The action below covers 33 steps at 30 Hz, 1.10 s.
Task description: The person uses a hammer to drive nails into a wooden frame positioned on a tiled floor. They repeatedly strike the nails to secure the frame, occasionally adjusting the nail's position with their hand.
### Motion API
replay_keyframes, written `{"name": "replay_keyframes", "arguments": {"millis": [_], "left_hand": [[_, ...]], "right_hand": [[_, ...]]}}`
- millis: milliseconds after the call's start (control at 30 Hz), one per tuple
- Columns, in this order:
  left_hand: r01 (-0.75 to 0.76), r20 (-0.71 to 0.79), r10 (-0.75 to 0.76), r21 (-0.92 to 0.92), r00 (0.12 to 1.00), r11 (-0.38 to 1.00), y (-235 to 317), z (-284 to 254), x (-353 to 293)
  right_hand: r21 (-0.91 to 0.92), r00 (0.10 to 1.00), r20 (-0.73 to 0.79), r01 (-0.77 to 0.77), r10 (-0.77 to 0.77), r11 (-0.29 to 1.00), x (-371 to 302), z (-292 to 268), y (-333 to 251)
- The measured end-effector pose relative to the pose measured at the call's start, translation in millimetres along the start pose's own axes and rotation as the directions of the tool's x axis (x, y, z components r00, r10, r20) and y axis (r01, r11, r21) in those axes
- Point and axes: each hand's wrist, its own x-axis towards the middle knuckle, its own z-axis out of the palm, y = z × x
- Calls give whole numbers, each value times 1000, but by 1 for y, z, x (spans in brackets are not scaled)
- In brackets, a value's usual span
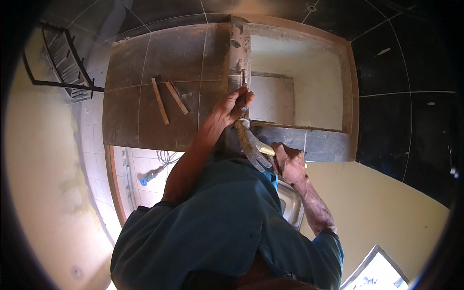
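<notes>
My left hand (pixel 231 106) is closed around a thin dark metal chisel (pixel 243 77), whose far end points away from me along the edge of the counter opening. My right hand (pixel 290 163) grips the yellow handle of a claw hammer (pixel 249 144). The hammer's striking face is just below my left fist, near the chisel's near end; whether they touch I cannot tell. Under the chisel runs a narrow, chipped strip of bare mortar (pixel 236 53) between the dark tiles and the opening.
Two narrow wooden or tile strips (pixel 160 100) lie on the dark tiled countertop (pixel 124 116) at left. A rectangular recess (pixel 319 82) with pale walls opens at right. Black wall tiles (pixel 384 121) stand beyond it. A power tool with a cord (pixel 152 175) lies on the floor, lower left. A black metal rack (pixel 67 63) is at far left.
</notes>
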Motion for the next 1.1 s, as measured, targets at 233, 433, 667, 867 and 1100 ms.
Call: {"name": "replay_keyframes", "arguments": {"millis": [233,433,667,867,1100], "left_hand": [[44,-73,-41,35,996,998,5,1,-1],[93,-223,-97,-29,970,995,16,5,-11],[104,-123,-103,7,987,995,17,-8,-11],[116,-158,-97,114,983,987,21,-2,-11],[155,-223,-128,108,966,982,25,-4,-4]], "right_hand": [[29,999,-25,44,-43,999,16,-8,-7],[-131,922,27,387,-387,913,34,-12,19],[-108,978,83,200,-191,974,36,-2,21],[-180,994,89,80,-65,980,47,19,41],[-124,967,132,236,-219,964,38,0,30]]}}
